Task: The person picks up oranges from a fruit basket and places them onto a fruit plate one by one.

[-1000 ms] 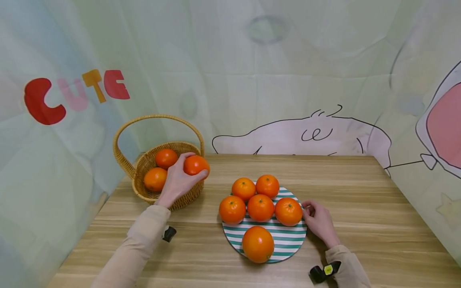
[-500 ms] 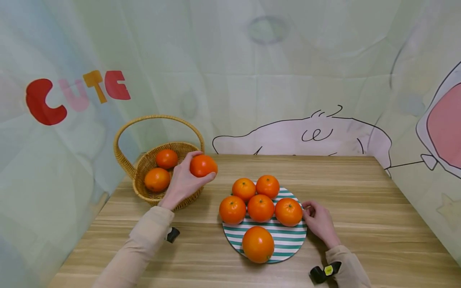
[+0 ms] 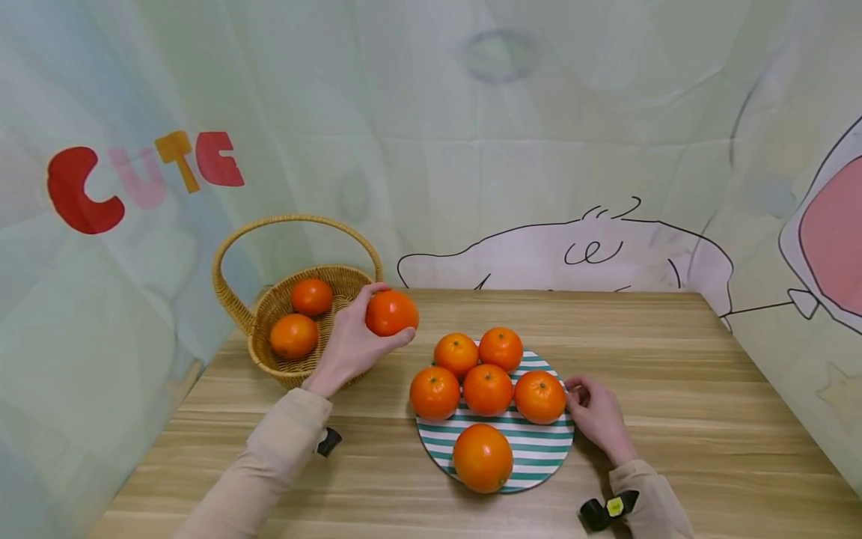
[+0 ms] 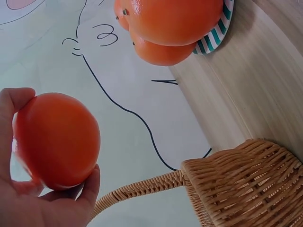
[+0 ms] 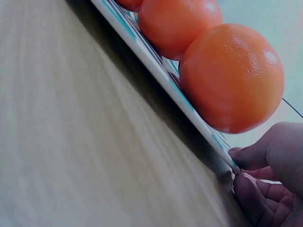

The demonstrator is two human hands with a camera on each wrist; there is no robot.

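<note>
My left hand (image 3: 353, 340) grips a red-orange fruit (image 3: 392, 313) in the air, just right of the wicker basket (image 3: 364, 278). In the left wrist view the fingers and thumb curl round this fruit (image 4: 57, 140). My right hand (image 3: 599, 419) is at the right edge of the round striped plate (image 3: 532, 453). In the right wrist view that hand (image 5: 272, 175) pinches the plate's rim (image 5: 189, 111) between thumb and fingers. Several oranges sit grouped at the plate's back, and one larger orange (image 3: 482, 457) lies near its front.
Inside the basket are a red-orange fruit (image 3: 312, 297) and an orange one (image 3: 294, 336); its tall handle (image 3: 296, 218) arches above. A printed curtain (image 3: 431, 150) hangs behind the wooden table (image 3: 673, 374).
My left hand has moved to the right with the fruit, away from above the basket toward the plate. My right hand and the plate have stayed still.
</note>
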